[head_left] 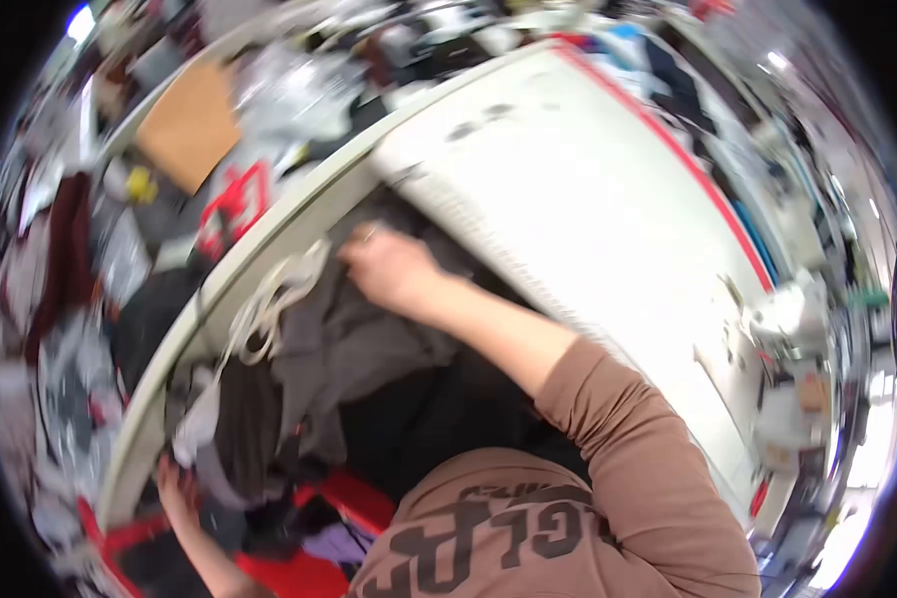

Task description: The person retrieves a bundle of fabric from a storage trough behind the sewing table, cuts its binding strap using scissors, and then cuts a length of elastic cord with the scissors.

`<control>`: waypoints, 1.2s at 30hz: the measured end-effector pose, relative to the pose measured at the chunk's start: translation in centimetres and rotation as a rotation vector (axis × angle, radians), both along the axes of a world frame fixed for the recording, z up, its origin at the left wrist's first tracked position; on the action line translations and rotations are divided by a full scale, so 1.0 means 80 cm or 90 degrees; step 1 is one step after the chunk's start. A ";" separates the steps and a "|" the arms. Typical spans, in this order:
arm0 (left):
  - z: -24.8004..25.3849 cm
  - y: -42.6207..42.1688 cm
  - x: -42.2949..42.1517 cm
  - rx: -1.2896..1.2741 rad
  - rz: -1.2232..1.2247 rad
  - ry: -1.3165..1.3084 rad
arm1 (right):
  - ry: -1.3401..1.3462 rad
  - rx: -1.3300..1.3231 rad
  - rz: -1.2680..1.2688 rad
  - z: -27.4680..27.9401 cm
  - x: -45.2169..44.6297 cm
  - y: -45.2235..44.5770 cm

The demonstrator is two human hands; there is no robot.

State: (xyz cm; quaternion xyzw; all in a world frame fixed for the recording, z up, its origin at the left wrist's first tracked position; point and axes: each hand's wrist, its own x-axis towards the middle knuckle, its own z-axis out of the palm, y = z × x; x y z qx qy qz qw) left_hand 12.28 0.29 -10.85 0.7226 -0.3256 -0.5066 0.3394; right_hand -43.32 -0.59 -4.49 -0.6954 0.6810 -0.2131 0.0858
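A dark grey garment point(319, 339) lies heaped in a light-edged trough beside the white table. My right hand point(394, 267) is closed at the garment's far end, its fingers curled into the cloth. Just left of it, a loose bundle of white cord point(264, 314) trails down over the fabric. At the lower left, my left hand point(176, 493) is beside the heap, near a pale piece of cloth point(199, 424). Its fingers look apart, with nothing visible in them, though they are blurred. Black cloth point(439, 409) lies between my body and the grey garment.
A white sewing table point(588, 189) with a red edge stands to the right, a machine point(782, 319) at its near end. Beyond the trough's rim point(259, 239) are plastic-wrapped items point(294, 95), brown cardboard point(189, 125) and piled clothing. Red fabric point(289, 573) lies below.
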 end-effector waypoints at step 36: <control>0.152 -0.156 -0.971 -0.616 -0.715 -0.648 | -0.097 0.034 -0.609 0.074 -0.731 0.070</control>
